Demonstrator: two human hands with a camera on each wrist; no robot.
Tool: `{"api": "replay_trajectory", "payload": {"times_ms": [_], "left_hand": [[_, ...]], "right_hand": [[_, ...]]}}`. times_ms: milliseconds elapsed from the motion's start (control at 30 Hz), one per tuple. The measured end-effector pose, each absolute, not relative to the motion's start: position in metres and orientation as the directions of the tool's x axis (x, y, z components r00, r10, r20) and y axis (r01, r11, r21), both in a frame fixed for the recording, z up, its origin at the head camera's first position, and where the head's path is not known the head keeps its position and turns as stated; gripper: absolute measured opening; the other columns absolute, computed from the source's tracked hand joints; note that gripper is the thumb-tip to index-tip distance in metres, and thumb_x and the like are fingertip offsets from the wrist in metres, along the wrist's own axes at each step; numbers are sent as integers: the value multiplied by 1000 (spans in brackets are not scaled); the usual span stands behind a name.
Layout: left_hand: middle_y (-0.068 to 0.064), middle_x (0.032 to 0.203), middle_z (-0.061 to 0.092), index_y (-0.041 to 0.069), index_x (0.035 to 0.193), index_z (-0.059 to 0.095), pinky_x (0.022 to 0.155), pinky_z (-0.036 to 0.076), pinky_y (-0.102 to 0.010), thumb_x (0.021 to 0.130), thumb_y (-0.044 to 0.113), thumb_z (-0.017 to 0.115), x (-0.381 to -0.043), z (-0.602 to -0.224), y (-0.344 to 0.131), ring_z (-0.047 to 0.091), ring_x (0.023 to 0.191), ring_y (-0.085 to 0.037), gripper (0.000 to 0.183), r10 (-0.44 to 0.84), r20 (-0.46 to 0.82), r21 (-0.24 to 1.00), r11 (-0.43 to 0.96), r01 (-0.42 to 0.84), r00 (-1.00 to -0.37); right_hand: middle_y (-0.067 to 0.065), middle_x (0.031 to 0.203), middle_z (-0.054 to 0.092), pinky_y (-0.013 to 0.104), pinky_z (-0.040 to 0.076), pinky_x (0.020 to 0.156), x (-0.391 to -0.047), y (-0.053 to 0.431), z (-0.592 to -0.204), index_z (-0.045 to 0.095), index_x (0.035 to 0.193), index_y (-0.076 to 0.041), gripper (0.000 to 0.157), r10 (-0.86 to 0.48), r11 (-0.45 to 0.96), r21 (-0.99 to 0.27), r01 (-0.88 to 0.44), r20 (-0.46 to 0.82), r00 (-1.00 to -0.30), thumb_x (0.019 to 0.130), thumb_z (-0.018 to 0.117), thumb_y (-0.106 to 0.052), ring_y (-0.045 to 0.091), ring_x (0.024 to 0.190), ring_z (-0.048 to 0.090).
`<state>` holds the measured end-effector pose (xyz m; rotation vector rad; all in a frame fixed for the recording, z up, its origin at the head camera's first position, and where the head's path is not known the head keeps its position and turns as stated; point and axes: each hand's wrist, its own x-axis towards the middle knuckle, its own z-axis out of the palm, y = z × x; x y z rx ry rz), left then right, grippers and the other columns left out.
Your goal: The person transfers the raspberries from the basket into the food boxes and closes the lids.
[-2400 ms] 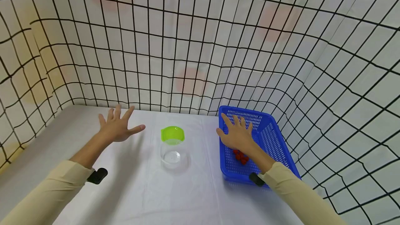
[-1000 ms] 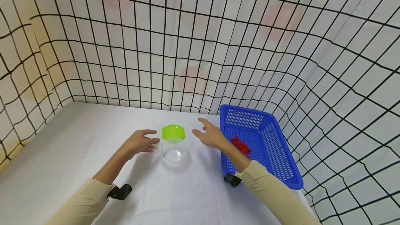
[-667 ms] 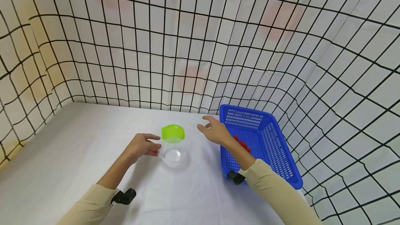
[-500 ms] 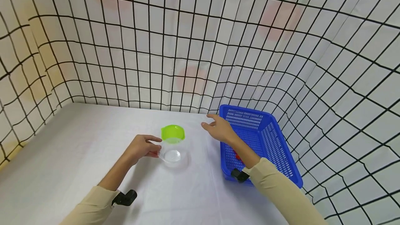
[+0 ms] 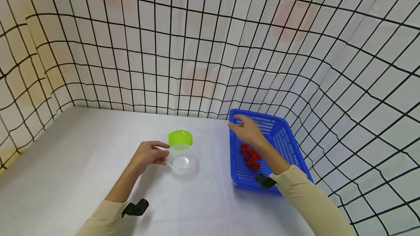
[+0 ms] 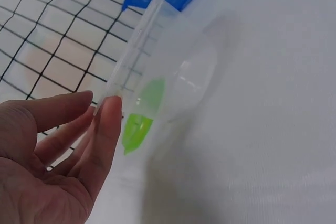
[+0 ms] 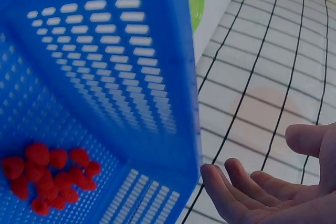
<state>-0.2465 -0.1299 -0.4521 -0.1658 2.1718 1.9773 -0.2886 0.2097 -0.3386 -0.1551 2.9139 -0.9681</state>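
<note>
A clear round bowl (image 5: pixel 180 162) stands on the white cloth. My left hand (image 5: pixel 149 154) is at its left side, and in the left wrist view the thumb and fingers of the left hand (image 6: pixel 63 166) pinch the bowl's rim (image 6: pixel 137 40). Just behind the bowl lies a small lime-green dish (image 5: pixel 180 137) with a tab, partly seen through the clear wall. My right hand (image 5: pixel 248 131) hovers over the left side of the blue basket (image 5: pixel 237 182), fingers loosely bent and holding nothing. Inside the basket sits a cluster of small red raspberry-like pieces (image 7: pixel 44 177).
Black netting (image 5: pixel 197 46) hangs in front of a white sheet at the back and along both sides. White cloth (image 5: pixel 183 207) covers the table. A black wrist camera (image 5: pixel 135 207) is strapped to the left wrist, another (image 5: pixel 265 181) to the right.
Both hands first came in from wide apart toward the bowl. The left hand took the bowl's rim and stayed there. The right hand then moved back rightward over the basket, uncovering the red pieces.
</note>
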Motion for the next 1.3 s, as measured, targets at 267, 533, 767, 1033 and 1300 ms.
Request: {"api": "replay_trajectory", "payload": {"times_ms": [267,533,767,1033,1300], "left_hand": [[-14,94,74,-7,124,67,70,63,-27,89,5,73,-243,-458,-132,71,70,-16,37,16,-184,981,67,-182,-983],[-16,100,76,-7,125,67,72,63,-25,90,5,72,-240,-463,-131,72,74,-14,37,-22,-158,987,26,-159,-987],[-9,91,75,-7,123,68,70,63,-25,90,5,74,-239,-466,-129,71,72,-13,36,-37,-161,987,-4,-161,-986],[-12,93,75,-7,125,67,69,63,-25,91,6,74,-237,-466,-131,72,70,-14,37,-34,-153,988,-4,-153,-988],[-12,96,76,-7,123,68,70,63,-26,91,5,73,-238,-468,-130,73,70,-15,34,-46,-158,987,-14,-157,-986]], "right_hand": [[24,141,58,56,53,100,-290,236,-341,41,154,-8,62,-53,823,-567,-37,-12,-999,104,52,-42,40,127,59],[27,142,55,56,53,98,-290,259,-342,48,149,-4,59,-6,841,-541,3,-15,-1000,104,51,-42,43,126,57],[27,123,65,43,62,85,-297,281,-349,59,132,6,45,36,789,-612,53,-41,-999,102,57,-29,39,105,70],[36,131,59,48,58,97,-311,309,-360,54,132,15,47,-5,700,-680,218,-310,-951,101,60,-21,42,114,68],[27,117,65,35,62,85,-317,343,-379,50,136,16,47,42,618,-686,384,-458,-888,104,54,-18,21,87,70]]}}
